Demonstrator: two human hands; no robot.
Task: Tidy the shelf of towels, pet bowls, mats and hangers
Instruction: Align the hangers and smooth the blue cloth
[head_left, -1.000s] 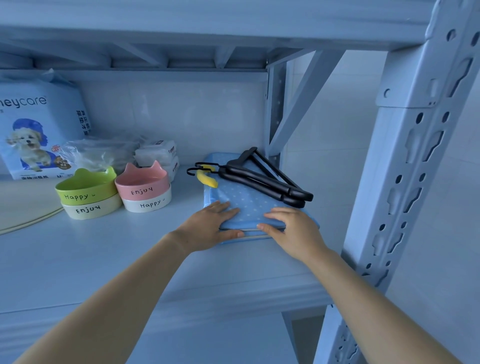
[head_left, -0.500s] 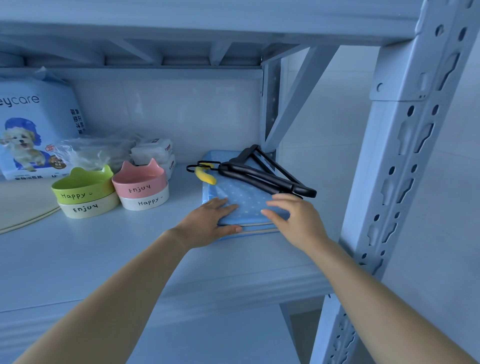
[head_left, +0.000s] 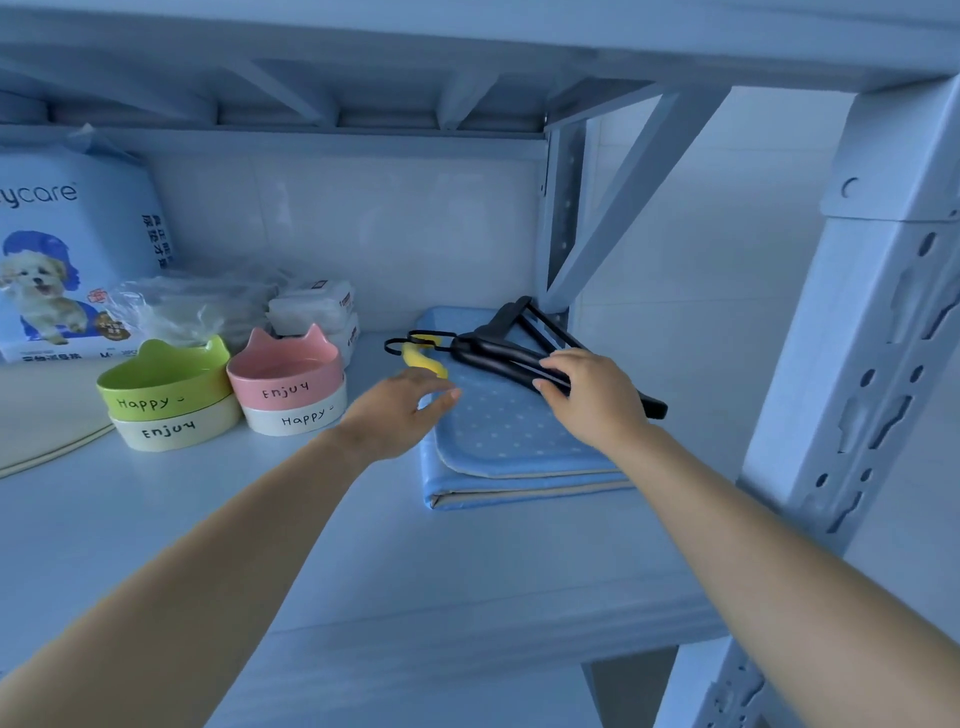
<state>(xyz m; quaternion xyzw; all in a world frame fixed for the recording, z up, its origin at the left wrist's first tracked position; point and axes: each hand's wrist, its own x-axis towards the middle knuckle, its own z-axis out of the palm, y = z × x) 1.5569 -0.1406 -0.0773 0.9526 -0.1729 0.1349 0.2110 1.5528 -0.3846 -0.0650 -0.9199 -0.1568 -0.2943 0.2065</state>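
On the right part of the shelf (head_left: 260, 519) lies a folded blue mat (head_left: 509, 431) with little white dots. A bunch of black hangers (head_left: 498, 348) lies on the back of the mat, and a yellow hanger (head_left: 423, 361) pokes out beside them.

The right hand (head_left: 592, 400) is on the black hangers. Its fingers curl over them and the thumb is on the near side, so it grips them. The left hand (head_left: 395, 415) is loose and flat over the left edge of the mat, holding nothing.

In the middle left of the frame are two stacks of cat-ear bowls:
- The green bowl (head_left: 161, 379) says "Happy" and sits in a cream bowl (head_left: 171, 428) that says "Enjuy".
- The pink bowl (head_left: 285, 376) says "Enjuy" and sits in a white bowl (head_left: 296, 415) that says "Happy".

Behind them are a crinkly plastic bag (head_left: 182, 306) and small white packs (head_left: 317, 309). In the upper left stands a blue pack (head_left: 67, 249) with a puppy picture and the letters "ycare".
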